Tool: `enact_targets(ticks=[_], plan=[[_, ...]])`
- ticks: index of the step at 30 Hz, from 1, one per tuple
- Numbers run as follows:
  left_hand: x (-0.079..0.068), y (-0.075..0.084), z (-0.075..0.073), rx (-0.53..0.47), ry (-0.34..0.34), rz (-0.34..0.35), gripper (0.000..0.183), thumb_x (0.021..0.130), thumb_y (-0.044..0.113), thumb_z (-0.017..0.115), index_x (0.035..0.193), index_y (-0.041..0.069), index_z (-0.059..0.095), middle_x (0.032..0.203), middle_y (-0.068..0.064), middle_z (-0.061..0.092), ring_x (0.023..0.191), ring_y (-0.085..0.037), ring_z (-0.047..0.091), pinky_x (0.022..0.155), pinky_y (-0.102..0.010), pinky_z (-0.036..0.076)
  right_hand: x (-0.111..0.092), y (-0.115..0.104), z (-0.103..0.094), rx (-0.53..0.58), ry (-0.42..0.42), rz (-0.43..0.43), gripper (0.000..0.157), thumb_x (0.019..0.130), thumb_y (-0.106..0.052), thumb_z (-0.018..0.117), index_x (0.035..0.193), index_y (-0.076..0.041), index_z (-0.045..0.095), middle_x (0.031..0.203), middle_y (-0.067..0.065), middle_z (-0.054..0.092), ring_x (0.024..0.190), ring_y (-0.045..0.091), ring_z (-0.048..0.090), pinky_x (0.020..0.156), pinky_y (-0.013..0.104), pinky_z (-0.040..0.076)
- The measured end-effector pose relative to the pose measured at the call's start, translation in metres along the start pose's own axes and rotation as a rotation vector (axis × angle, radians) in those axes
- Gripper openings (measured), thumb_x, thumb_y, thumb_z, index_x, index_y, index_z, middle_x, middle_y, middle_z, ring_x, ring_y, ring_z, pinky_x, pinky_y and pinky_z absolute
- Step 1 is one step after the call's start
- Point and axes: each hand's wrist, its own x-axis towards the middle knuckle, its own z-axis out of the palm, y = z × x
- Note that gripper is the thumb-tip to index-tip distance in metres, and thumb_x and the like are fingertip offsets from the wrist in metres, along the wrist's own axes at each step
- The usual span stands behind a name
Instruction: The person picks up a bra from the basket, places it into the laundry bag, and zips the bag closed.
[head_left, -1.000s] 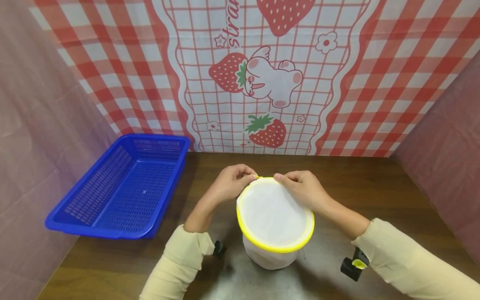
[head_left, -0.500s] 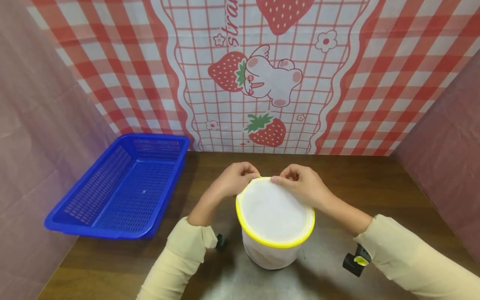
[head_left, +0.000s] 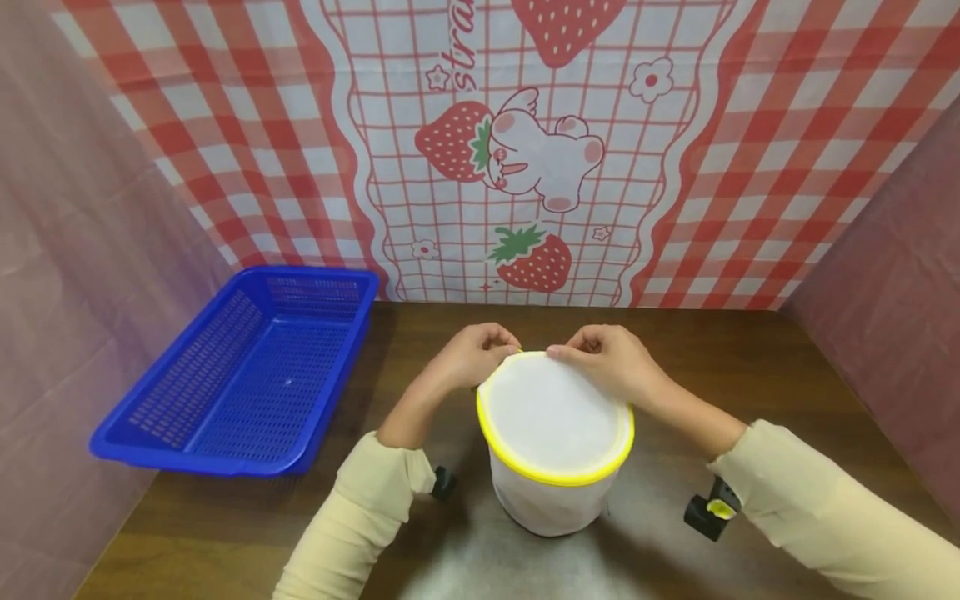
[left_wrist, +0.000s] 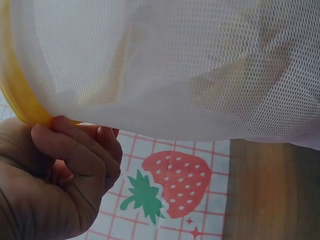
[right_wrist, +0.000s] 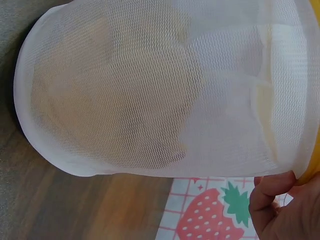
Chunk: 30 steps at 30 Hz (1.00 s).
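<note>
A round white mesh laundry bag (head_left: pixel 553 421) with a yellow zipper rim (head_left: pixel 555 479) stands upright on the table, its top covered by the white lid. Through the mesh in the right wrist view, something beige (right_wrist: pixel 115 95) shows inside. At the far edge of the rim, my left hand (head_left: pixel 472 358) pinches the yellow zipper; a bit of yellow sticks out at its fingertips. In the left wrist view that hand (left_wrist: pixel 65 175) has its fingers curled below the rim. My right hand (head_left: pixel 611 362) pinches the rim just to the right, thumb on top.
To the left sits a blue perforated plastic basket (head_left: pixel 288 387) on the brown wooden table (head_left: pixel 780 383). A red-and-white strawberry-print cloth (head_left: pixel 540 158) hangs behind the table. Pinkish drapes (head_left: pixel 892 217) close off both sides.
The bag has shifted slightly right, and its rim sits a little higher in view. My right hand moved slightly left, then back right along the rim; the left hand edged right.
</note>
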Motion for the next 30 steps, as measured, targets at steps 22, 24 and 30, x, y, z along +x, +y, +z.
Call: enact_targets(ticks=[22,24,30], plan=[[-0.003,-0.01,0.003,-0.13,-0.014,-0.04,0.021,0.09,0.019,0.062,0.105,0.004,0.061,0.071,-0.005,0.054,0.044,-0.011,0.042,0.041,-0.021,0.038,-0.007,0.014,0.0,0.032,-0.07,0.046,0.049,0.085,-0.051,0.061,0.096,-0.004,0.067,0.075,0.007,0.059,0.061,0.015,0.055,0.054,0.026,0.049],[-0.003,-0.01,0.003,-0.135,-0.019,-0.042,0.022,0.09,0.02,0.062,0.105,0.004,0.06,0.07,-0.005,0.053,0.045,-0.011,0.042,0.041,-0.02,0.038,-0.007,0.015,0.0,0.029,-0.066,0.043,0.051,0.086,-0.053,0.058,0.097,-0.004,0.067,0.075,0.007,0.06,0.061,0.015,0.055,0.054,0.027,0.049],[-0.004,-0.011,0.002,-0.128,-0.028,-0.05,0.022,0.091,0.022,0.061,0.106,0.005,0.06,0.07,-0.005,0.054,0.046,-0.012,0.044,0.041,-0.02,0.038,-0.009,0.015,-0.002,0.032,-0.06,0.06,0.056,0.089,-0.059,0.049,0.099,-0.006,0.066,0.082,0.009,0.063,0.066,0.016,0.057,0.057,0.027,0.05]])
